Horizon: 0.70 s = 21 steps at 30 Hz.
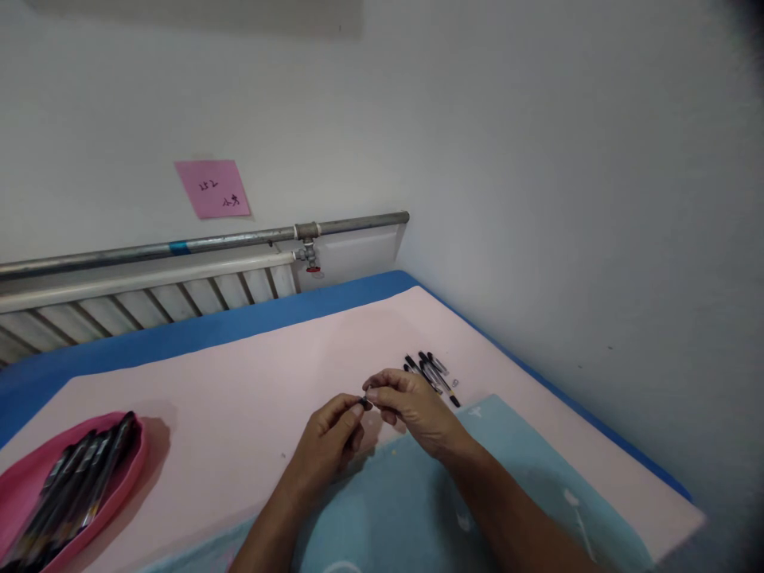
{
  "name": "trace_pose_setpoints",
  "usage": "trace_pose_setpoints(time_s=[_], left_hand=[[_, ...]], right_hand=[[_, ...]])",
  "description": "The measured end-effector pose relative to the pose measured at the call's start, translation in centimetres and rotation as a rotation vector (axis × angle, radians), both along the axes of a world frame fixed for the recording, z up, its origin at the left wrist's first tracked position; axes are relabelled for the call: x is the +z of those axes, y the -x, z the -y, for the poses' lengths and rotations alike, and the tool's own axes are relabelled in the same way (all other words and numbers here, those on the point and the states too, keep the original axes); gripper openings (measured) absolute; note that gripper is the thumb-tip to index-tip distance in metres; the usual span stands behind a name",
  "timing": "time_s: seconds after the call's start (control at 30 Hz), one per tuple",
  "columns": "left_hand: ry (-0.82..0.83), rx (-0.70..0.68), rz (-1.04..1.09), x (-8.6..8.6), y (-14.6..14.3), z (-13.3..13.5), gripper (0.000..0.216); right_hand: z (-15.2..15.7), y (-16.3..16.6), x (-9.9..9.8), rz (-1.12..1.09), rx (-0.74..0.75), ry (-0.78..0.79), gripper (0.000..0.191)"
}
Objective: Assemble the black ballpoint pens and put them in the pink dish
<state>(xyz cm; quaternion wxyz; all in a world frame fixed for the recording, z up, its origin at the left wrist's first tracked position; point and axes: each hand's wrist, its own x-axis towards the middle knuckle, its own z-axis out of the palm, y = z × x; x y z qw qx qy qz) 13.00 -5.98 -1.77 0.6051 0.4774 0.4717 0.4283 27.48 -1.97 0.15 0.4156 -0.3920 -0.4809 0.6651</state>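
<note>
My left hand and my right hand meet over the pink table cover, fingertips pinched together on a small black pen part held between them. It is too small to name more closely. Just beyond my right hand lies a small heap of black pens on the pink cover. A pink tray at the near left holds several black pens lying side by side.
A light blue cloth lies under my forearms at the near edge. The blue table surface borders the pink cover. Behind stand a radiator, a metal pipe with a valve, and a pink note on the wall.
</note>
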Motion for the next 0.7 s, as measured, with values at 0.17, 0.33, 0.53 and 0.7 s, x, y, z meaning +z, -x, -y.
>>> trace_pose_setpoints(time_s=[0.17, 0.33, 0.53, 0.7], left_hand=[[0.012, -0.012, 0.040, 0.2, 0.0, 0.1, 0.031], [-0.032, 0.013, 0.024, -0.1, -0.2, 0.2, 0.030], [-0.225, 0.180, -0.149, -0.3, -0.9, 0.4, 0.026], [0.002, 0.086, 0.085, 0.2, -0.9, 0.6, 0.027]], right_hand=[[0.1, 0.1, 0.2, 0.020, 0.009, -0.009, 0.011], [0.1, 0.6, -0.6, 0.014, -0.034, -0.052, 0.013], [0.1, 1.7, -1.3, -0.078, -0.118, 0.007, 0.017], [0.0, 1.6, -0.9, -0.141, -0.053, 0.000, 0.015]])
